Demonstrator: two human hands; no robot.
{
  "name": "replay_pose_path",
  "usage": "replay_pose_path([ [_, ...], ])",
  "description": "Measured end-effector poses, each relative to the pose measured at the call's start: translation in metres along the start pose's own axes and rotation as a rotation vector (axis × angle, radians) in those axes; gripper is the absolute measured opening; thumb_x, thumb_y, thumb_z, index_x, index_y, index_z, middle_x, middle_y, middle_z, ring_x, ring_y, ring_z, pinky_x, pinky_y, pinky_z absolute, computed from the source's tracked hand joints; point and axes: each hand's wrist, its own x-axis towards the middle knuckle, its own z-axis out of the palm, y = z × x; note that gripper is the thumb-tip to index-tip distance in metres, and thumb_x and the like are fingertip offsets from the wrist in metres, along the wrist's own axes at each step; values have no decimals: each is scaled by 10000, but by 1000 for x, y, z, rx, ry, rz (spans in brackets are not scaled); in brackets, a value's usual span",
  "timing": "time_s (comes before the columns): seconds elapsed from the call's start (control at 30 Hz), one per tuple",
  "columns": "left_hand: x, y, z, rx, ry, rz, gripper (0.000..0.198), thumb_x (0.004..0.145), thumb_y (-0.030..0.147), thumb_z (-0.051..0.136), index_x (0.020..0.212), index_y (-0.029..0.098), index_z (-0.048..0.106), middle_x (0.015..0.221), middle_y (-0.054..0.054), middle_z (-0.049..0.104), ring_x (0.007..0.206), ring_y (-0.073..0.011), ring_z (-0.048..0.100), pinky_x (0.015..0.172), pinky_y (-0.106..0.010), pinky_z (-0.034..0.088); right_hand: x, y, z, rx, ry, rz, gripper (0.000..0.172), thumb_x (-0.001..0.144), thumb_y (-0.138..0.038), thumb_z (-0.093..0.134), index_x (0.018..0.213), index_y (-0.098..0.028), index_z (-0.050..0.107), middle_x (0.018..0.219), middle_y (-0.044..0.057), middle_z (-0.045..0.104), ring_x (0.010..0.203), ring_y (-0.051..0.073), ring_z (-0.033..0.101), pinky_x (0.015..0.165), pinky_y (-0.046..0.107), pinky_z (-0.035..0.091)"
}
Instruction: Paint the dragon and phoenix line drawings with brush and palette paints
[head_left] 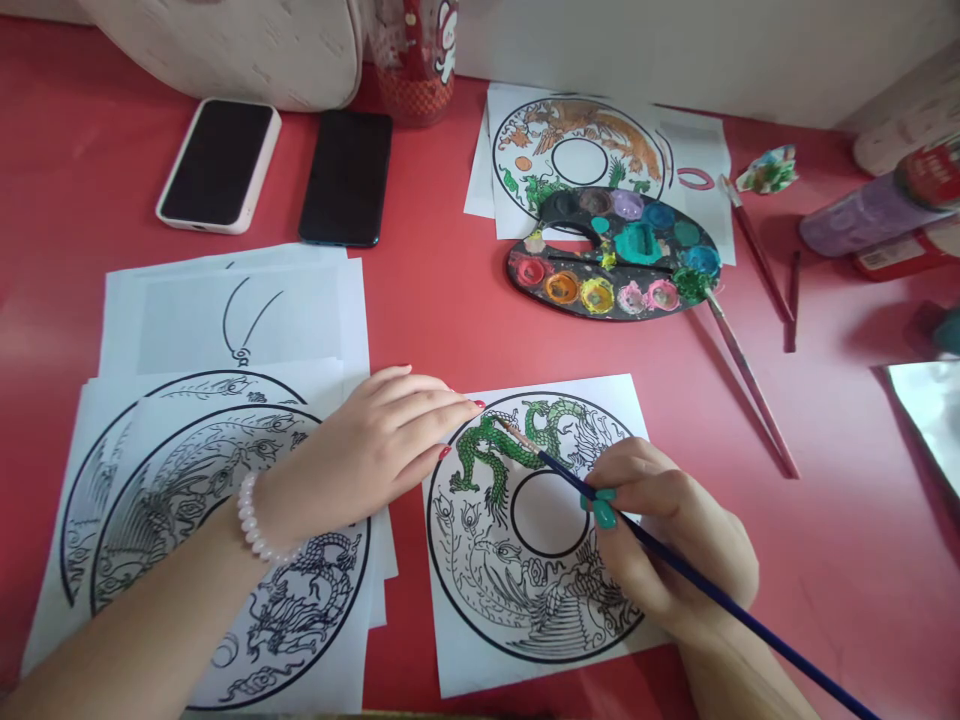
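Note:
My right hand [667, 530], with teal nails, pinches a blue-handled paintbrush [675, 560]. The brush tip touches the green-painted dragon on a printed circular drawing [480, 640]; the lower bird figure on that sheet is uncoloured. My left hand [397, 430], with red nails and a pale beaded bracelet [251, 520] on its wrist, lies palm down with fingers stretched out. Its fingertips reach the sheet's upper left edge, and its wrist is over a stack of similar printed sheets [315, 640].
A paint palette [555, 290] overlaps a partly coloured sheet [510, 130] at the back. One brush [750, 380] leans on the palette; another brush [757, 245] lies farther right. Two phones [217, 165] [346, 175] rest back left, near a cup [412, 70]. Bottles [862, 215] stand or lie at right.

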Motion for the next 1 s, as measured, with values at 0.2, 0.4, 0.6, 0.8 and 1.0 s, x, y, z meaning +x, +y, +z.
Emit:
replay_pose_path([
  [0.2, -1, 0, -1, -5, 14, 0, 334, 969, 187, 436, 1302, 173, 459, 1212, -65, 596, 1148, -199, 509, 1037, -441, 381, 3, -1, 1, -13, -36, -35, 235, 697, -7, 496, 791, -216, 446, 671, 20, 545, 598, 154, 514, 519, 319, 442],
  [0.4, 0, 0, 0, 12, 17, 14, 320, 977, 195, 424, 1291, 150, 461, 1211, -75, 595, 1147, -199, 503, 1037, -441, 376, 2, -1, -1, 0, -34, -51, 254, 683, 3, 481, 815, -211, 446, 687, 28, 536, 613, 154, 507, 515, 322, 448],
  [0.6, -1, -1, 1, 12, 14, 14, 326, 979, 200, 420, 1302, 158, 450, 1223, -71, 589, 1156, -200, 496, 1039, -444, 369, 0, -1, 0, -16, -16, -12, 246, 698, 7, 497, 801, -209, 439, 679, 27, 531, 610, 154, 502, 508, 317, 435],
  [0.8, 0, 0, 1, 18, 15, 21, 322, 977, 196, 425, 1293, 146, 456, 1213, -72, 589, 1146, -201, 496, 1035, -432, 367, 1, -1, 0, -20, -10, -41, 260, 696, 14, 484, 818, -210, 437, 682, 28, 525, 622, 155, 499, 511, 319, 439],
  [1.0, 0, -1, 1, 18, 18, 18, 316, 978, 194, 422, 1288, 147, 463, 1212, -68, 591, 1144, -197, 498, 1037, -426, 363, 0, -1, 1, -50, -21, -44, 248, 695, 9, 503, 801, -207, 443, 682, 29, 534, 618, 158, 507, 513, 323, 441],
])
